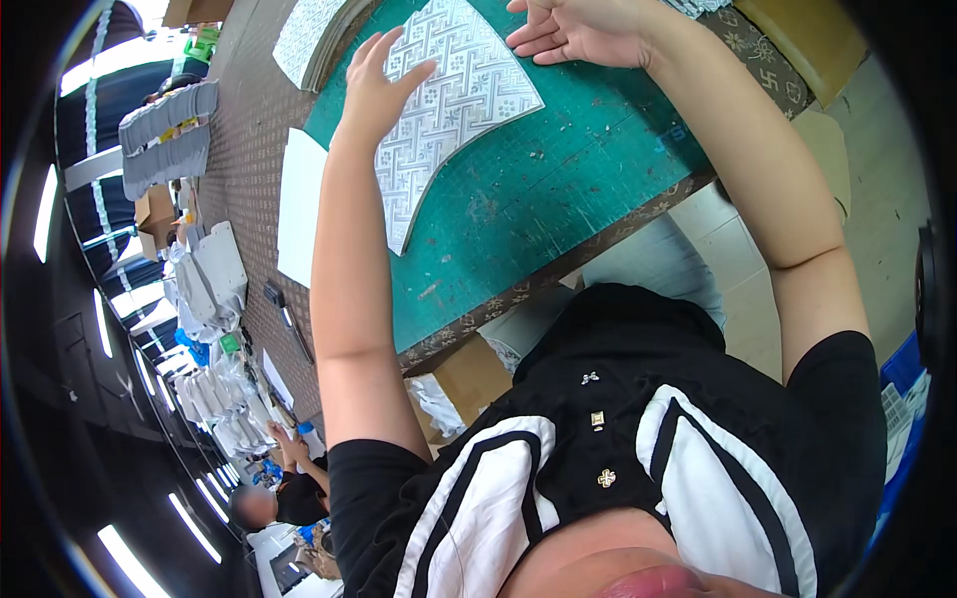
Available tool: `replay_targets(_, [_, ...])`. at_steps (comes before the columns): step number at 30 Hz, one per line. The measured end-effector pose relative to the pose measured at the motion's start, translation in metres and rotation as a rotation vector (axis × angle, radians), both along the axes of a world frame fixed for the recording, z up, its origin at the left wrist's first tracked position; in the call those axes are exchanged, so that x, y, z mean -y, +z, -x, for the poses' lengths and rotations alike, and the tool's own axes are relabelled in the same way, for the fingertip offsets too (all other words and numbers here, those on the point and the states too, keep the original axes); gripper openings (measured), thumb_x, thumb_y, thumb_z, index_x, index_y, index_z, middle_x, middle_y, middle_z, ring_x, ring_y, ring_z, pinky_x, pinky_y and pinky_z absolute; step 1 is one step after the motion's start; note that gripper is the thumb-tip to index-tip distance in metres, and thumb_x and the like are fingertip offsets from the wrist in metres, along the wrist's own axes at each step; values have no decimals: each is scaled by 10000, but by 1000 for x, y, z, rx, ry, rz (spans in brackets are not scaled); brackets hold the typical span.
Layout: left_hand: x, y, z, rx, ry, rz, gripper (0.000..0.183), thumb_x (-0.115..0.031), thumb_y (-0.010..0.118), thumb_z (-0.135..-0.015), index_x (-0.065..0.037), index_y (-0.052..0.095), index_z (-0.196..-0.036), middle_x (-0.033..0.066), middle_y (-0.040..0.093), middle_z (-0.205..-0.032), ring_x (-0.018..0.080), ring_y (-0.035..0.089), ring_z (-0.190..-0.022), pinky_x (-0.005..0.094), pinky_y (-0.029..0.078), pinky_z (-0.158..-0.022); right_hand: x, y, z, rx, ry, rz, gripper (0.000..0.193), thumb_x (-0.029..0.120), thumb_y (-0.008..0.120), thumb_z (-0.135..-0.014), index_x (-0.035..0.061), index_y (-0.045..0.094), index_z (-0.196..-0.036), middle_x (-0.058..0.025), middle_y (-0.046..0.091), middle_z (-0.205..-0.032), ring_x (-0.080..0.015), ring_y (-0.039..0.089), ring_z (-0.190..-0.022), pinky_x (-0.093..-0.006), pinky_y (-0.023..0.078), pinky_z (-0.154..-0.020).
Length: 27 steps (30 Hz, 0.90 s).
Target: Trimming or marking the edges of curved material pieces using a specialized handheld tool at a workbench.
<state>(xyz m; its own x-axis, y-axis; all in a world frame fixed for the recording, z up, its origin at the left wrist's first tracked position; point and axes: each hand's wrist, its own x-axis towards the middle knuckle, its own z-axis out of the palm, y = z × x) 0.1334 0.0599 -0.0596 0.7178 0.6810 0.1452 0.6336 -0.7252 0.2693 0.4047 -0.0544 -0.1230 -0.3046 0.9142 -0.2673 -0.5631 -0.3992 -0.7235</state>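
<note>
A curved, fan-shaped panel (454, 105) with a grey and white lattice pattern lies on a green cutting mat (558, 189). My left hand (379, 90) is open at the panel's left edge, thumb and fingers spread over it; whether it touches cannot be told. Past the panel's right edge, my right hand (588, 30) is open, palm partly turned up, fingers loosely apart. Neither hand holds anything.
A stack of similar curved panels (321, 40) stands at the far left of the mat. White sheets (302, 209) lie beside my left forearm, with a dark-handled tool (284, 309) nearby. Piles of grey-white pieces (169, 135) line the table's left side. Another person (289, 493) works farther along.
</note>
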Motion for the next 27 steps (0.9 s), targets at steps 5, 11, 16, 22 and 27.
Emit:
replay_targets(5, [54,32,51,357,455,430,783,-352,734,-850,-37,397,-1483,232,338,-1539,326,362,-1404,433,332,-1121,1,27,4,10,2,110,600,114,563,-814,-161,352,-1304,-308,417,-1375,-362,480,-1194,-434,382,-1075])
replay_targets(11, [87,15,151,691,772,632,831,-315,691,-908,15,243,-1526,264,315,-1519,341,345,-1397,486,293,-1129,-21,36,4,40,59,194,618,127,544,-816,-148,333,-1328,-315,382,-1392,-364,477,-1178,-450,387,-1062])
replay_targets(16, [119,4,170,1125,848,884,721,-290,650,-954,37,277,-1478,271,345,-1470,347,337,-1399,492,283,-1153,-27,46,9,95,-21,289,621,134,545,-824,-114,340,-1355,-314,417,-1361,-358,495,-1165,-463,414,-1024])
replay_targets(22, [124,6,169,1384,853,986,598,-271,601,-986,48,337,-1418,287,354,-1451,353,345,-1394,505,253,-1176,-41,43,22,323,42,185,534,151,588,-839,-66,451,-1308,-277,526,-1247,-345,558,-1086,-471,466,-929])
replay_targets(27, [122,2,174,1403,845,1020,577,-269,601,-983,56,359,-1394,285,365,-1451,347,350,-1392,496,260,-1171,-32,29,31,705,-39,-86,353,121,702,-773,-21,642,-1090,-207,666,-1064,-321,650,-951,-440,525,-831])
